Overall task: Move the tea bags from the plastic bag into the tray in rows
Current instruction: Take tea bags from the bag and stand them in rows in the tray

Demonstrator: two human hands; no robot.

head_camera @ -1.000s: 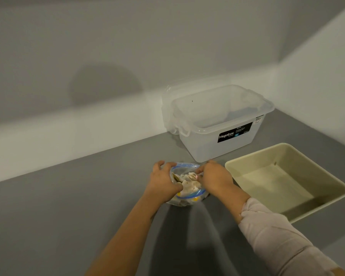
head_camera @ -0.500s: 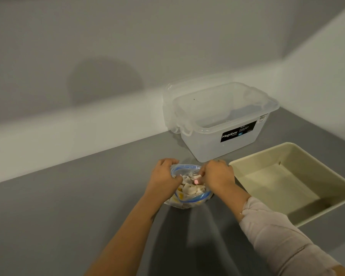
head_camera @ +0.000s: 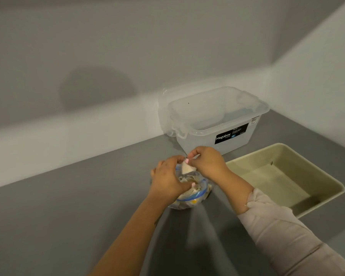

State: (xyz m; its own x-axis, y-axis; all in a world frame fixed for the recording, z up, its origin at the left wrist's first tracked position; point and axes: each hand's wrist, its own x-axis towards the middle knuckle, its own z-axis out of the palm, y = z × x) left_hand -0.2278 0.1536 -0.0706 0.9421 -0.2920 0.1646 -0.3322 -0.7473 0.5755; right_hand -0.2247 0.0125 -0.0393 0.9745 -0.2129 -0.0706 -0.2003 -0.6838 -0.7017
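Note:
A clear plastic bag (head_camera: 193,198) with a blue zip rim sits on the grey counter, full of several pale tea bags. My left hand (head_camera: 167,178) grips the bag's left rim, thumb over the opening. My right hand (head_camera: 207,162) pinches one pale tea bag (head_camera: 186,167) and holds it just above the bag's mouth. The beige tray (head_camera: 325,176) lies to the right, its floor bare.
A clear Megabox storage tub (head_camera: 213,124) stands behind the bag against the back wall, close to the tray's far corner. White walls meet in a corner at the right. Grey counter (head_camera: 68,216) stretches to the left and front.
My right hand has lifted out of the bag with one tea bag pinched in its fingers. My left hand has shifted its grip on the bag's rim.

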